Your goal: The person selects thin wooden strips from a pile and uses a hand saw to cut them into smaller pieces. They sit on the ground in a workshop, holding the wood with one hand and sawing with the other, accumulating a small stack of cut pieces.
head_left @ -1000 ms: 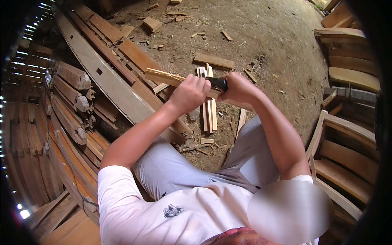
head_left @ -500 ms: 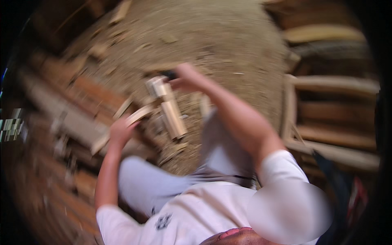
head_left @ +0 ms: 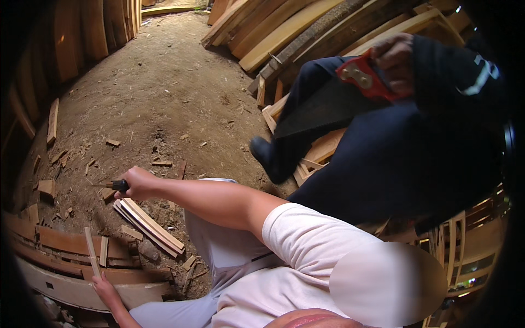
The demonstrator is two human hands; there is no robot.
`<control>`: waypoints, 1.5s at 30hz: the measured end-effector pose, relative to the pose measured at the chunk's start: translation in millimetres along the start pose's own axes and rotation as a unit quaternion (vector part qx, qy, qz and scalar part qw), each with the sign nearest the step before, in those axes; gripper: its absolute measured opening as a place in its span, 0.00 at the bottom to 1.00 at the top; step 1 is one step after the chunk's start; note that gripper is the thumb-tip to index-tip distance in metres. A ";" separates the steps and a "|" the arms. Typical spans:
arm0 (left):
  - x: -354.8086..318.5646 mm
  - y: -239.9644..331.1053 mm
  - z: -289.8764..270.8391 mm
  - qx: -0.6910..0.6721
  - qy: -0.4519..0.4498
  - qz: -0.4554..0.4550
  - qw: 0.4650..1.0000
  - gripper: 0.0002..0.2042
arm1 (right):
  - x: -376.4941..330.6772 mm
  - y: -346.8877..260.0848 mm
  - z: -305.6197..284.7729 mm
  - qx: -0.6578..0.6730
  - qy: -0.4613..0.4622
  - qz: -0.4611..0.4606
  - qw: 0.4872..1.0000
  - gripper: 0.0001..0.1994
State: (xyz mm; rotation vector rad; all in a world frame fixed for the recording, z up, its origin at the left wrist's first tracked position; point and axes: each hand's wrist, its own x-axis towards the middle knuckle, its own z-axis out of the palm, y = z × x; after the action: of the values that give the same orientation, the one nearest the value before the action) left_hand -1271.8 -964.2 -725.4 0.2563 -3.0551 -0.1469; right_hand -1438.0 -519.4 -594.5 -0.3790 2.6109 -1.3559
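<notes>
Down at the lower left, my left hand (head_left: 106, 292) is closed around the lower end of a thin wooden strip (head_left: 91, 252), which stands up from the fist. My right hand (head_left: 138, 183) reaches out to the left, its fingers wrapped round the black handle of a tool (head_left: 120, 185). A thin metal shaft sticks out of that handle, pointing left; its exact kind is unclear. Just below the right hand, a bundle of slightly curved pale wooden strips (head_left: 152, 227) lies on the dirt ground. The right hand is apart from the bundle.
To the right stands another person in dark clothes, gripping a red-handled handsaw (head_left: 361, 82). Leaning boards (head_left: 290, 33) fill the back right and more planks (head_left: 65, 38) the back left. Long boards (head_left: 93, 281) lie beside my left hand. Wood scraps (head_left: 47, 187) litter the dirt ground.
My view has swung right, bringing the other person and the handsaw into sight. My hands now appear farther left and farther apart, still holding the strip and the black-handled tool.
</notes>
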 end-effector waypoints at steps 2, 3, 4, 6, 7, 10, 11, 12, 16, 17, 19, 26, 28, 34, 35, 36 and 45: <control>-2.9 6.6 1.8 -0.017 -0.003 -0.005 1.000 0.19 | -1.7 5.4 4.0 0.011 -0.003 0.002 1.000 0.22; -3.2 8.7 1.4 -0.024 0.000 -0.013 1.000 0.19 | -3.3 1.2 2.4 0.017 -0.013 0.011 1.000 0.21; -3.0 16.9 -4.1 -0.034 0.000 -0.018 0.999 0.19 | -6.5 -3.5 -0.6 0.023 -0.023 0.022 0.999 0.21; -8.6 31.4 -10.3 -0.053 -0.002 -0.029 0.998 0.19 | -13.2 -8.5 -6.8 0.042 -0.036 0.039 0.998 0.20; -6.5 18.7 3.4 -0.029 0.004 -0.030 0.999 0.18 | -9.1 -13.0 -5.6 0.027 -0.041 0.038 0.998 0.20; -1.1 -14.7 46.9 -0.035 0.069 -0.067 0.995 0.19 | 6.8 -29.9 5.1 0.002 -0.075 0.063 0.995 0.15; 2.1 -7.3 46.1 -0.050 0.063 -0.067 0.994 0.19 | 7.5 -21.1 6.5 0.022 -0.077 0.062 0.995 0.10; 2.2 -7.2 36.0 -0.055 0.063 -0.073 0.994 0.18 | 12.0 -15.7 13.4 0.050 -0.086 0.051 0.994 0.10; 12.3 23.2 -3.1 -0.004 0.019 -0.030 0.999 0.24 | 3.5 -16.5 10.3 0.047 -0.085 0.071 0.993 0.15; 17.6 30.9 -4.4 0.006 0.011 0.000 1.000 0.26 | 2.2 -1.8 15.0 0.055 -0.056 0.107 0.991 0.20; 8.4 5.6 10.0 0.058 0.155 0.059 0.984 0.27 | -4.4 -33.1 23.6 0.069 -0.053 0.061 0.994 0.21; -7.0 21.4 0.6 0.065 0.063 0.021 0.996 0.26 | -19.7 -45.2 18.0 0.072 -0.091 0.048 0.992 0.21; -5.4 24.6 3.3 0.091 0.101 0.035 0.990 0.26 | -27.4 -53.9 14.4 0.076 -0.090 0.059 0.991 0.23; -2.5 25.5 3.8 0.056 0.073 0.026 0.995 0.26 | -37.4 -60.2 23.5 0.076 -0.060 0.065 0.993 0.23; -4.2 22.4 4.5 0.054 0.072 0.020 0.996 0.26 | -36.9 -63.0 29.3 0.062 -0.060 0.055 0.995 0.23; -3.5 20.8 4.8 0.052 0.073 0.012 0.996 0.26 | -34.3 -66.9 35.5 0.045 -0.059 0.042 0.996 0.23; 1.7 23.7 6.8 -0.013 0.031 -0.025 0.999 0.28 | -34.4 -66.6 69.2 -0.259 0.019 -0.060 0.964 0.23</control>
State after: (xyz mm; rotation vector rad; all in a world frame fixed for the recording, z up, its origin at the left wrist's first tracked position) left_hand -1277.8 -940.5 -729.7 0.3280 -2.9843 -0.1783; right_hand -1377.1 -599.5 -578.0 -0.5908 2.9921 -0.6871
